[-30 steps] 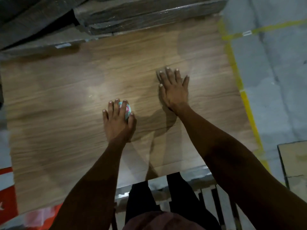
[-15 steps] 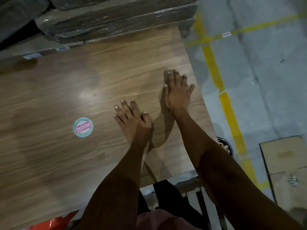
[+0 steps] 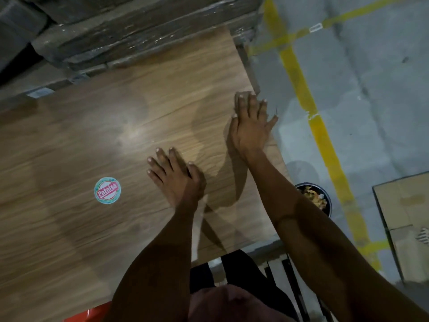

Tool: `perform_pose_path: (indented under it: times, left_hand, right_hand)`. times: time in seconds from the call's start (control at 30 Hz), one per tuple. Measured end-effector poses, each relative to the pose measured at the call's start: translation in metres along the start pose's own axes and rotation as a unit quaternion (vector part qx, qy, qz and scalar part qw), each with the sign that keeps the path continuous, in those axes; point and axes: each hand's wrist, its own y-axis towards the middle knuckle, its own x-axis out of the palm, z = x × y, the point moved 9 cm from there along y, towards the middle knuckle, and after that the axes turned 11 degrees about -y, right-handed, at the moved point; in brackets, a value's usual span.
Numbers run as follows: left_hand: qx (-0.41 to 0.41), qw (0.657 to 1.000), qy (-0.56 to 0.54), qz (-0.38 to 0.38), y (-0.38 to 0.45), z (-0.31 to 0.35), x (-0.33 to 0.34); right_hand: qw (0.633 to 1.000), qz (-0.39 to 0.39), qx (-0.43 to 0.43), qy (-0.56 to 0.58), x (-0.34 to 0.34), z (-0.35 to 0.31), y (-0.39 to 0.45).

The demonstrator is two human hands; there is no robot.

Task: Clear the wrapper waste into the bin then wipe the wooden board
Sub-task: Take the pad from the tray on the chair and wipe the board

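Observation:
A wide wooden board [image 3: 81, 140] fills the left and middle of the view. A round teal and red sticker [image 3: 107, 190] lies on it at the left. My left hand [image 3: 176, 177] rests flat on the board, fingers straight, to the right of the sticker. My right hand [image 3: 251, 122] lies flat at the board's right edge, fingertips reaching past it. Neither hand holds anything. On the floor below the right edge stands a dark round bin [image 3: 319, 198] with scraps inside, partly hidden by my right forearm.
Wrapped stacks of boards [image 3: 139, 36] lie behind the wooden board. Grey floor with yellow tape lines [image 3: 322, 131] runs along the right. A flat cardboard box [image 3: 406, 226] sits at the far right. Something red [image 3: 92, 314] shows under the board's near edge.
My left hand came off the sticker and slid right. My right hand swept right to the board's edge. The view turned right, bringing the bin in.

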Motion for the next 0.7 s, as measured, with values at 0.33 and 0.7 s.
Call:
perform_pose_path:
  times: [0.33, 0.7]
  left_hand:
    - [0.001, 1.000, 0.002, 0.013, -0.001, -0.002, 0.001]
    - [0.047, 0.998, -0.032, 0.017, -0.002, -0.005, -0.006]
  right_hand:
    - [0.998, 0.023, -0.048, -0.020, 0.009, 0.005, -0.042]
    - [0.999, 0.007, -0.046, -0.013, 0.011, -0.028, -0.070]
